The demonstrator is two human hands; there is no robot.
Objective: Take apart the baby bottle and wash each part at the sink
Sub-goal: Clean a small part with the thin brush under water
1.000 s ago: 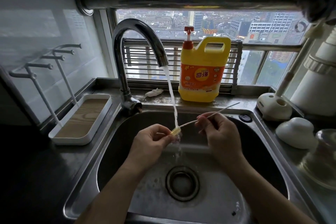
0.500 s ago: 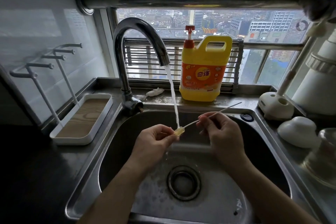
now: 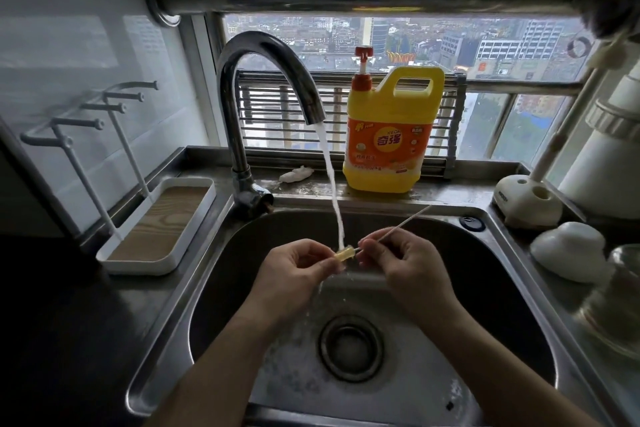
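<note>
Pinched between the thumb and fingertips of the left hand [image 3: 294, 274], a small translucent yellow piece [image 3: 344, 254] sits under the running water, its free end pointing toward the right hand [image 3: 405, 263]. That hand pinches a thin white rod [image 3: 405, 222] just beside the yellow piece, thumb and first fingers pressed together on the shaft. The rod's near end meets the piece, though whether it goes inside cannot be told. The rest of the rod slants up and away from the grip, to the right and toward the back rim. The 2 hands are nearly touching, with only the yellow piece between them.

The water stream [image 3: 330, 177] lands right on the piece at the grip and breaks into drops below it. Both hands hang over the sink [image 3: 221, 253], and the drain [image 3: 350, 347] lies beneath the grip. The faucet [image 3: 242, 87] rises behind and left of the grip, its spout arching over it.

Behind the grip and slightly right, a yellow detergent jug [image 3: 389, 135] with a red pump stands on the ledge. A white scrap [image 3: 296, 173] lies on the ledge between the jug and the faucet base. Well left of the grip, a white tray [image 3: 159, 225] with a wood-look floor sits on the counter. Far right of the grip are a white holder [image 3: 526, 199], a white dome [image 3: 568, 250] and a glass jar [image 3: 620, 295].
</note>
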